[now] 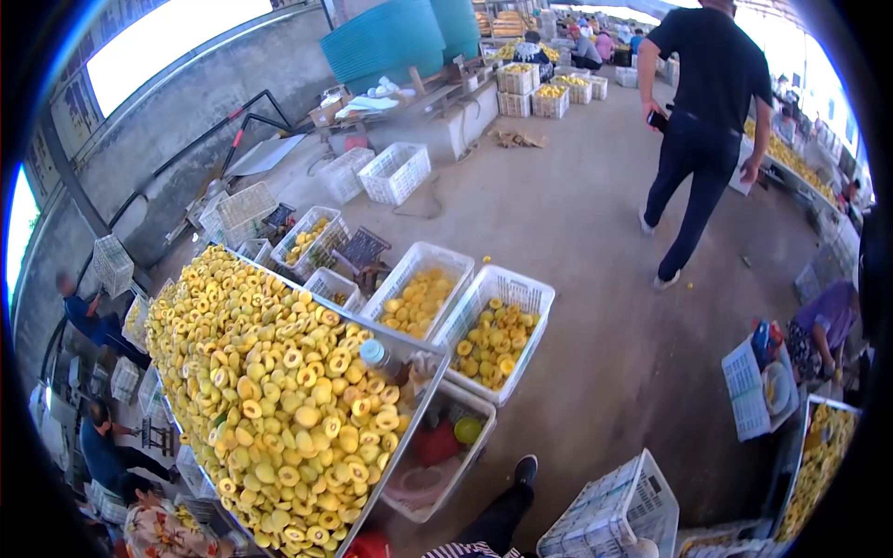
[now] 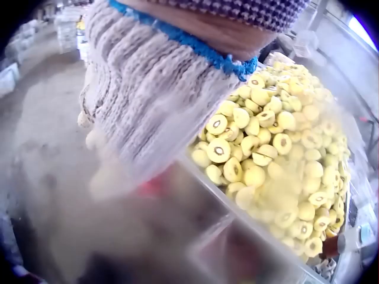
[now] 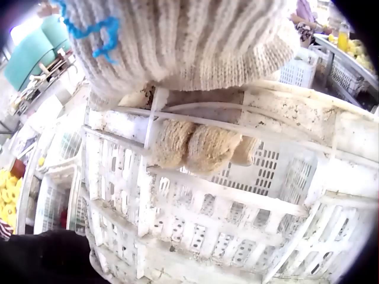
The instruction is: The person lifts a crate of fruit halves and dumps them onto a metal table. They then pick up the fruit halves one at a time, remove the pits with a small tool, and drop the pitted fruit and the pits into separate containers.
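Note:
A white slatted plastic crate (image 3: 237, 260) is tilted in the right wrist view, with dirt on its ribs and rim. My right hand (image 3: 183, 47), in a knitted off-white glove with blue thread, grips its rim, the curled fingers (image 3: 207, 148) showing through the handle opening. The same crate (image 1: 595, 521) stands at the bottom of the head view. My left hand (image 2: 154, 100), gloved in the same knit with a blue cuff edge, hangs beside the table of halved yellow peaches (image 2: 254, 142). Its fingers are blurred and hang loosely, with nothing seen in them.
The peach heap (image 1: 279, 400) fills the metal-edged table at left. Crates of peaches (image 1: 493, 344) and a crate with bowls (image 1: 409, 507) stand along its edge. A jar (image 1: 374, 353) sits on its corner. A person (image 1: 707, 102) walks ahead; another (image 1: 828, 325) sits at right.

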Demonstrator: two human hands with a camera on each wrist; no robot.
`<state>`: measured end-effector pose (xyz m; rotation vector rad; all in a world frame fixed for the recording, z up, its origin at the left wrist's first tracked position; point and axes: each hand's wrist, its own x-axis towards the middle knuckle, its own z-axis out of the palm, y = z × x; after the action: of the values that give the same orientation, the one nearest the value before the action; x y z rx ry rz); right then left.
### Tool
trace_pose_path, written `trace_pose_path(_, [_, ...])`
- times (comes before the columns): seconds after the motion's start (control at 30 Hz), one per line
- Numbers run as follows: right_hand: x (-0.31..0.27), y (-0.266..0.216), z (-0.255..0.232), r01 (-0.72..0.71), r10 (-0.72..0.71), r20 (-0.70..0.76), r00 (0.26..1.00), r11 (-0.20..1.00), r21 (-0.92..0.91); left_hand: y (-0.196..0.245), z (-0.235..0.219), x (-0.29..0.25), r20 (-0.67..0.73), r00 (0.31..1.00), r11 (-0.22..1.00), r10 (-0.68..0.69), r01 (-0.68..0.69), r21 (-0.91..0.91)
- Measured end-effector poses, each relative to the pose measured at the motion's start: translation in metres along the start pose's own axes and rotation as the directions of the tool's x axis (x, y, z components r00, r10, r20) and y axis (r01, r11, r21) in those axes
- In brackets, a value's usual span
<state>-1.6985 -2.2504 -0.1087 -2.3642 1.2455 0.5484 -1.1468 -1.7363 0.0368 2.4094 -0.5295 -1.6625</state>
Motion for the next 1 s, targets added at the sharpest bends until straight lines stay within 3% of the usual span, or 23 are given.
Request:
trace_pose_path(0.03, [0.021, 0.011, -0.002, 0.01, -0.01, -0.054, 0.999, 1.0, 0.001, 0.024, -0.016, 0.015, -0.012, 1.0, 1.0, 0.014, -0.015, -0.014])
trace_pose_path(0.07, [0.027, -0.028, -0.081, -0.258, 0.251, 0.12, 0.96, 0.965, 0.043, 0.047, -0.032, 0.03, -0.019, 0.999, 0.999, 0.031, -0.032, -0.024])
trace_pose_path(0.17, [0.102, 0.007, -0.101, -0.232, 0.245, -0.136, 0.96, 0.967, 0.108, 0.11, -0.077, 0.077, -0.035, 0.996, 0.996, 0.079, -0.081, -0.046])
trace_pose_path(0.2, [0.123, 0.011, -0.127, -0.262, 0.281, -0.138, 0.95, 0.955, 0.14, 0.13, -0.089, 0.089, -0.028, 0.995, 0.994, 0.099, -0.1, -0.04])
trace_pose_path(0.27, [0.177, 0.042, -0.144, -0.408, 0.466, -0.049, 0.883, 0.816, 0.408, 0.166, -0.113, 0.113, -0.015, 0.989, 0.989, 0.144, -0.144, -0.013])
trace_pose_path(0.33, [0.203, 0.037, -0.171, -0.531, 0.607, 0.099, 0.788, 0.589, 0.609, 0.197, -0.136, 0.134, 0.011, 0.979, 0.979, 0.202, -0.202, 0.025])
trace_pose_path(0.37, [0.216, 0.051, -0.166, -0.33, 0.467, -0.195, 0.862, 0.811, 0.483, 0.214, -0.15, 0.145, 0.022, 0.972, 0.971, 0.235, -0.236, 0.049])
trace_pose_path(0.43, [0.228, 0.06, -0.177, -0.309, 0.5, -0.241, 0.832, 0.778, 0.547, 0.241, -0.178, 0.172, 0.03, 0.941, 0.933, 0.337, -0.338, 0.121])
trace_pose_path(0.5, [0.238, -0.004, -0.271, -0.522, 0.711, 0.037, 0.703, 0.479, 0.705, 0.263, -0.209, 0.206, 0.007, 0.868, 0.848, 0.497, -0.488, 0.207])
trace_pose_path(0.53, [0.241, -0.05, -0.332, -0.607, 0.779, 0.174, 0.602, 0.304, 0.734, 0.295, -0.229, 0.216, -0.07, 0.906, 0.898, 0.417, -0.423, -0.125])
trace_pose_path(0.57, [0.263, -0.043, -0.337, -0.589, 0.757, 0.181, 0.628, 0.311, 0.746, 0.328, -0.248, 0.224, -0.145, 0.932, 0.817, 0.332, -0.361, -0.45])
trace_pose_path(0.6, [0.285, -0.036, -0.342, -0.571, 0.733, 0.187, 0.654, 0.317, 0.757, 0.337, -0.265, 0.268, -0.15, 0.837, 0.803, 0.526, -0.546, -0.238])
trace_pose_path(0.63, [0.304, -0.022, -0.336, -0.558, 0.706, 0.199, 0.68, 0.322, 0.765, 0.343, -0.27, 0.297, -0.11, 0.891, 0.882, 0.44, -0.452, -0.13])
trace_pose_path(0.67, [0.344, 0.035, -0.282, -0.59, 0.692, 0.166, 0.703, 0.436, 0.679, 0.394, -0.294, 0.288, -0.088, 0.936, 0.939, 0.341, -0.344, -0.018])
trace_pose_path(0.7, [0.386, 0.034, -0.314, -0.594, 0.69, 0.147, 0.709, 0.472, 0.651, 0.443, -0.319, 0.293, -0.097, 0.965, 0.968, 0.243, -0.235, 0.09])
trace_pose_path(0.73, [0.417, 0.033, -0.346, -0.607, 0.686, 0.141, 0.714, 0.506, 0.613, 0.443, -0.316, 0.318, -0.138, 0.968, 0.953, 0.208, -0.232, -0.195])
trace_pose_path(0.77, [0.438, 0.025, -0.37, -0.627, 0.683, 0.149, 0.715, 0.532, 0.569, 0.458, -0.327, 0.326, -0.107, 0.974, 0.972, 0.198, -0.182, 0.146])
trace_pose_path(0.83, [0.473, 0.013, -0.413, -0.626, 0.641, 0.162, 0.75, 0.609, 0.487, 0.358, -0.276, 0.439, -0.021, 0.899, 0.844, 0.438, -0.402, 0.355])
trace_pose_path(0.87, [0.491, 0.015, -0.435, -0.602, 0.598, 0.168, 0.783, 0.664, 0.443, 0.388, -0.289, 0.411, 0.003, 0.918, 0.873, 0.396, -0.375, -0.313])
trace_pose_path(0.9, [0.511, 0.034, -0.442, -0.572, 0.552, 0.176, 0.815, 0.717, 0.399, 0.42, -0.302, 0.379, 0.027, 0.935, 0.516, 0.352, -0.17, -0.84])
trace_pose_path(0.93, [0.535, 0.062, -0.438, -0.27, 0.27, 0.089, 0.959, 0.963, -0.014, 0.427, -0.302, 0.379, 0.116, 0.97, 0.599, 0.214, -0.037, -0.8])
trace_pose_path(0.97, [0.559, 0.061, -0.452, -0.316, 0.31, 0.092, 0.946, 0.947, 0.055, 0.412, -0.276, 0.403, -0.022, 0.992, 0.871, 0.123, -0.118, -0.476])
trace_pose_path(1.0, [0.584, 0.043, -0.476, -0.465, 0.451, 0.115, 0.885, 0.849, 0.25, 0.395, -0.267, 0.417, 0.287, 0.954, 0.44, 0.087, 0.222, -0.87])
